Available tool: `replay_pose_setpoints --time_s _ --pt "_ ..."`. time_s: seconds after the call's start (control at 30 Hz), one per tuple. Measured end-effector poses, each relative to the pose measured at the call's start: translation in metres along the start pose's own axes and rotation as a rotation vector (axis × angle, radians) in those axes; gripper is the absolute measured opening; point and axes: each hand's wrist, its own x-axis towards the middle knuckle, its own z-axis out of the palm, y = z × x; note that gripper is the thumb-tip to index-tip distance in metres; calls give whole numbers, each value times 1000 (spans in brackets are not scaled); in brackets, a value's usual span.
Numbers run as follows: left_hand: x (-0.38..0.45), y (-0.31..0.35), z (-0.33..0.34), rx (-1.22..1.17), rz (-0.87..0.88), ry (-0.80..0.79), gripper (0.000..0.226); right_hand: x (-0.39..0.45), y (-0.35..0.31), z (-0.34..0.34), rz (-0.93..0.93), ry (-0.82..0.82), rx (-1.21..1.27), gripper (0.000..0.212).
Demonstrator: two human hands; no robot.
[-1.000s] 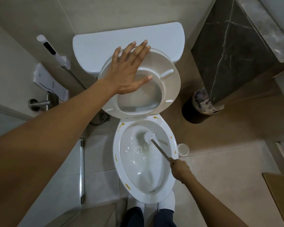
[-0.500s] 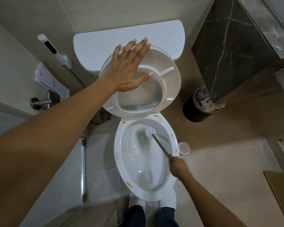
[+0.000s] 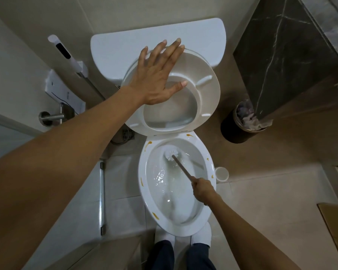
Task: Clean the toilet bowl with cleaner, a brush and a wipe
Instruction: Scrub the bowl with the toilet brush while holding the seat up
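The white toilet bowl [image 3: 144, 193] stands below me with orange-brown smears along its rim. Its raised seat [image 3: 209, 90] leans back toward the tank [image 3: 117, 49]. My left hand [image 3: 156, 75] lies flat on the seat with straight, spread fingers. My right hand [image 3: 202, 190] grips the wooden handle of a toilet brush [image 3: 180, 166]. The brush's white head [image 3: 171, 152] sits against the inner wall at the back of the bowl, above foamy water.
A dark waste bin [image 3: 234, 129] with crumpled paper stands right of the toilet, by a dark marble block [image 3: 281, 55]. A small white cup-shaped brush holder [image 3: 221, 173] sits on the floor by the bowl. A bidet sprayer [image 3: 66, 53] and paper holder [image 3: 53, 115] hang at left. My shoes [image 3: 201, 234] touch the bowl's front.
The brush head has shifted slightly toward the back left of the bowl. My left hand stays flat on the raised seat.
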Motion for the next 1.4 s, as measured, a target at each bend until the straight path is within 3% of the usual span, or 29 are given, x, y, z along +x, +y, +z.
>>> replay_pose_setpoints --time_s 0.13,0.4,0.6,0.73,1.0,1.27,1.4 --pt "-1 1 0 -4 1 2 84 -12 -2 23 -58 -28 -4 38" --pt "-1 3 0 -4 3 15 83 -65 70 74 -12 -83 -59 38" --pt "-1 2 -1 -5 0 4 83 -40 32 55 -154 -46 -28 37" --pt "0 1 -1 -5 5 -4 84 -5 -1 46 -136 -29 -1 39" --pt "-2 2 -1 2 0 2 82 -57 55 90 -192 -123 -124 40" --pt "-1 1 0 6 8 7 83 -5 2 45 -98 -55 225 39" --pt "0 0 1 9 12 9 84 -9 5 43 -15 -128 484 40"
